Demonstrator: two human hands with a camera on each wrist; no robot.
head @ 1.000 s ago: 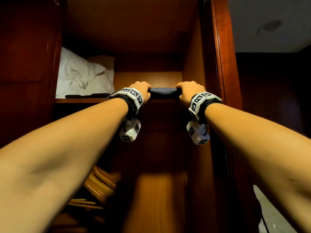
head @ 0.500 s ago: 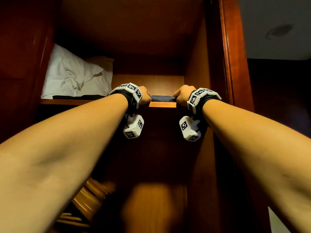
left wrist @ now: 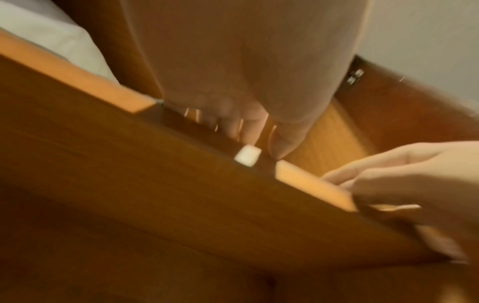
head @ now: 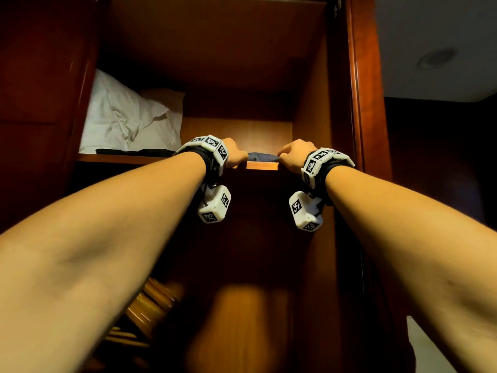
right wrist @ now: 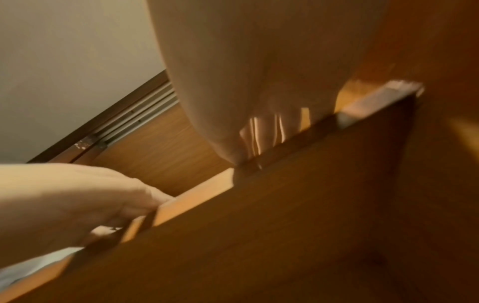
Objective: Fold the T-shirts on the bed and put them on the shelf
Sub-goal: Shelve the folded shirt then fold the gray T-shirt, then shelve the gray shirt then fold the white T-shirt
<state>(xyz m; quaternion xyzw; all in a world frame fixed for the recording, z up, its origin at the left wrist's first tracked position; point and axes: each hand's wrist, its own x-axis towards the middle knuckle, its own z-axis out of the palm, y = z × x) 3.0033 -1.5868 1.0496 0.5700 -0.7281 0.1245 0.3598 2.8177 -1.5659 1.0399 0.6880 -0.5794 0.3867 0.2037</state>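
Both the left hand (head: 236,154) and right hand (head: 293,154) clutch the folded dark-blue T-shirt (head: 262,157) at the wooden wardrobe shelf's (head: 262,166) edge; next, I'd say, push it in and release.

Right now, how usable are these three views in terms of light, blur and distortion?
Head view: dim, warm light, wardrobe sides nearly black, wide-angle stretch on the forearms, yet the dark folded T-shirt on the shelf edge reads clearly. Left wrist view: motion-blurred, left hand soft. Right wrist view: equally smeared, right hand streaked.

Dim warm light, blurred wrist views
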